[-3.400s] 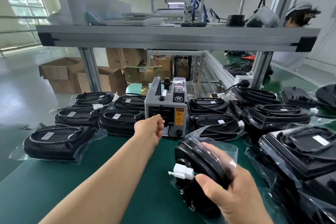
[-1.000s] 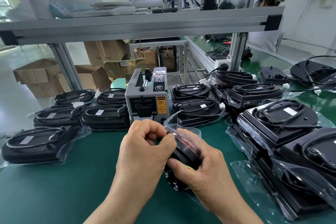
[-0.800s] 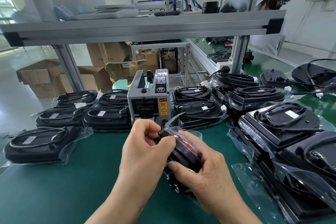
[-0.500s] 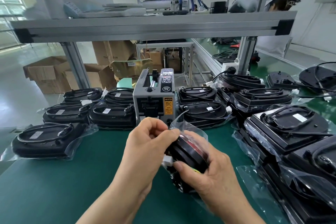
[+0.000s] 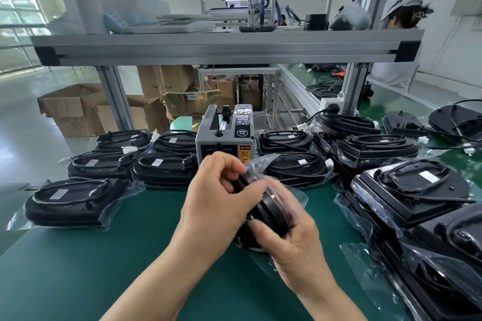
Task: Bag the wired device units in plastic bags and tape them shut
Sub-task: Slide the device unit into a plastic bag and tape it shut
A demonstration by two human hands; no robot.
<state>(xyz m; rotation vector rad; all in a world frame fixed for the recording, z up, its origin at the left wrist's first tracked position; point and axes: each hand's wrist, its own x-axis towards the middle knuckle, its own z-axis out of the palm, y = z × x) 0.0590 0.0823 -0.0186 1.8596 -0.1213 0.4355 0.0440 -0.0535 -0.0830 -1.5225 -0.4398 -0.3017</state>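
Factory hall, green tabletop (image 5: 78, 268) under an aluminium shelf (image 5: 221, 47). Centre front: holds a black round device unit (image 5: 268, 206) on edge, tilted, inside a clear plastic bag (image 5: 296, 194); touching the tabletop or just above it, cannot tell. Grips its upper rim with the left hand (image 5: 216, 203), fingers (image 5: 229, 164) curled and pressed together over the film. Cradles the lower right side with the right hand (image 5: 292, 245), thumb pressing the near face, other fingers wrapped behind. Just behind, a grey tape dispenser (image 5: 224, 138). Left of that, bagged units (image 5: 70, 200) lying flat in rows; to the right, further units (image 5: 407, 185) packed close in bags. Beyond the far edge, cardboard boxes (image 5: 73, 109) on the floor.
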